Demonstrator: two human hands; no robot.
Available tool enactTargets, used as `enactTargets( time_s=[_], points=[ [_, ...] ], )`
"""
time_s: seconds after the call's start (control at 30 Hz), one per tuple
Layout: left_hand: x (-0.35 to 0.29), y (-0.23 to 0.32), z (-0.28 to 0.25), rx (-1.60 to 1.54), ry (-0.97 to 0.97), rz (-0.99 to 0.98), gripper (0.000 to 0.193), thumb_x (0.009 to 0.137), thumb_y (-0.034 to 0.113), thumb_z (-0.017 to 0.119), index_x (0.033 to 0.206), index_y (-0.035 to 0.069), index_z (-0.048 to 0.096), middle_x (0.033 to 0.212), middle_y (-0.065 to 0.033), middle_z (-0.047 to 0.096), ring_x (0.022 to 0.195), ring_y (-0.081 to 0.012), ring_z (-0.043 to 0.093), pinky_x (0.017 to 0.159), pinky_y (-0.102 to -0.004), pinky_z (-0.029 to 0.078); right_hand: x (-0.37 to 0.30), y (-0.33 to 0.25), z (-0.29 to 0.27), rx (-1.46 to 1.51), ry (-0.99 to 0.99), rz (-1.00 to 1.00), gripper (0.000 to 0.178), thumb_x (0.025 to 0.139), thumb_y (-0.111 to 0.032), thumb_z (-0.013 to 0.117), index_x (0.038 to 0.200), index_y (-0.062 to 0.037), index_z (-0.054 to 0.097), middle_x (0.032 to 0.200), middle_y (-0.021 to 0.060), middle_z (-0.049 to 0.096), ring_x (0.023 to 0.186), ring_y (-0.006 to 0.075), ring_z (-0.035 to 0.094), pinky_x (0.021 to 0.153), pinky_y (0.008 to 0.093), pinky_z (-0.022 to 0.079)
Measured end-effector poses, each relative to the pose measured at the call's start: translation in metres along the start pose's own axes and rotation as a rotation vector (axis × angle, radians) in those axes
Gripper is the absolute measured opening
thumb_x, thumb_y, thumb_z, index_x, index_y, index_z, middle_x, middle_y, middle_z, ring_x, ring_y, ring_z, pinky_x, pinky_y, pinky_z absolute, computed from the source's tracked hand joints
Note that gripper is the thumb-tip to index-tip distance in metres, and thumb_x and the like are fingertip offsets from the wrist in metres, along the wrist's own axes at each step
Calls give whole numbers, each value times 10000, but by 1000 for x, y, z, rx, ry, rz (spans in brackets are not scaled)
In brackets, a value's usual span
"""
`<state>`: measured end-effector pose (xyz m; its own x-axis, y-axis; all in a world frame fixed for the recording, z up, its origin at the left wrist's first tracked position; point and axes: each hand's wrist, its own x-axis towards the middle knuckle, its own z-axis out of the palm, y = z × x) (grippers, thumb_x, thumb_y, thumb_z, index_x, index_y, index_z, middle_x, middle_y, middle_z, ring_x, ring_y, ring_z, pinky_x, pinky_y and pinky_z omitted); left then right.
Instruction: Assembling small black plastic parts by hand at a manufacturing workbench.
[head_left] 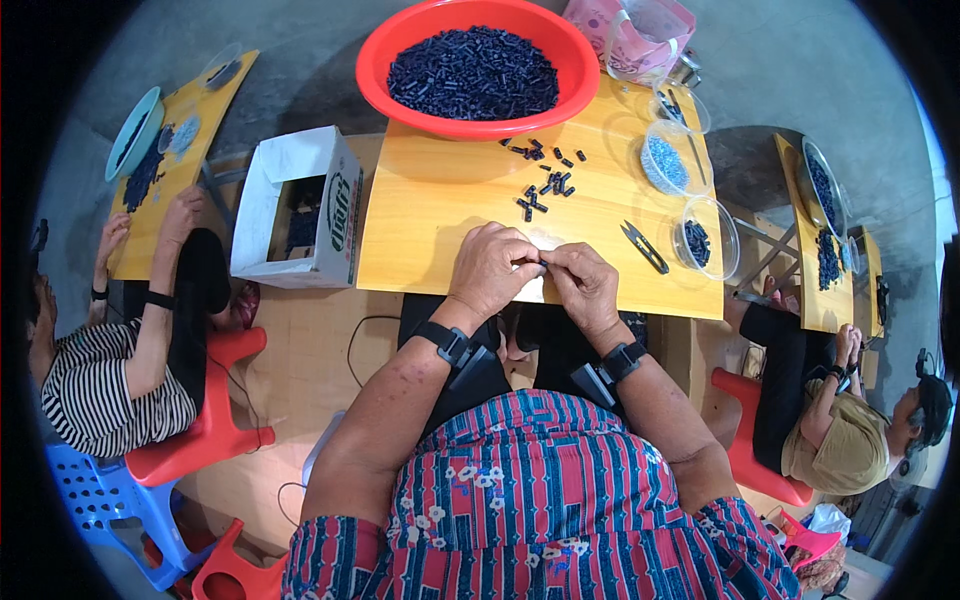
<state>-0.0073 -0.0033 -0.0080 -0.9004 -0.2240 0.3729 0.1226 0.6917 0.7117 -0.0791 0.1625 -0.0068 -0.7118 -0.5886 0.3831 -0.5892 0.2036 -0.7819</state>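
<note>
Small dark plastic piece (543,263) pinched between both hands at near edge of yellow wooden table (430,230), just above the person's lap. Left hand (492,270) curled, thumb and fingers pressed together on the piece from the left. Right hand (583,285) curled too, fingertips meeting the left's at the piece; both pinching it, piece mostly hidden by the fingers. Black wrist straps on both forearms.

Loose dark pieces (545,180) scattered on table ahead of the hands, apart from them. Red basin (385,75) at far edge, heaped with same dark pieces. Black snips (643,246) lying flat on table just right of right hand, not touching. Clear round tub (706,238) with dark pieces beyond the snips; another clear tub (666,157) with pale blue bits farther back. Pink bag (640,35) at far right corner. White cardboard box (300,205) open, beside table on left.

Another person in striped top seated far left at own table; another person in yellow top at right.
</note>
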Motion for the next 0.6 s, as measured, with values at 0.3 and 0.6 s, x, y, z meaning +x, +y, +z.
enactTargets(
  time_s=[0.3, 0.6],
  points=[
    [-5, 7, 2, 102, -24, 91, 86, 728, 232, 756, 734, 148, 744, 808, 2, 667, 905, -240, 599, 867, -411, 440, 8, -5, -4, 160, 22, 204, 188, 860, 25, 648, 1020, -34, 727, 879, 117, 674, 796, 205, 662, 727, 306, 534],
    [-5, -2, 6, 52, -180, -42, 137, 736, 181, 760, 826, 82, 730, 889, -63, 681, 927, -305, 632, 837, -442, 496, 53, -34, 19, 99, -211, -40, 237, 903, -163, 640, 1093, -33, 697, 884, 145, 648, 830, 323, 626, 794, 378, 517]
  ],
)
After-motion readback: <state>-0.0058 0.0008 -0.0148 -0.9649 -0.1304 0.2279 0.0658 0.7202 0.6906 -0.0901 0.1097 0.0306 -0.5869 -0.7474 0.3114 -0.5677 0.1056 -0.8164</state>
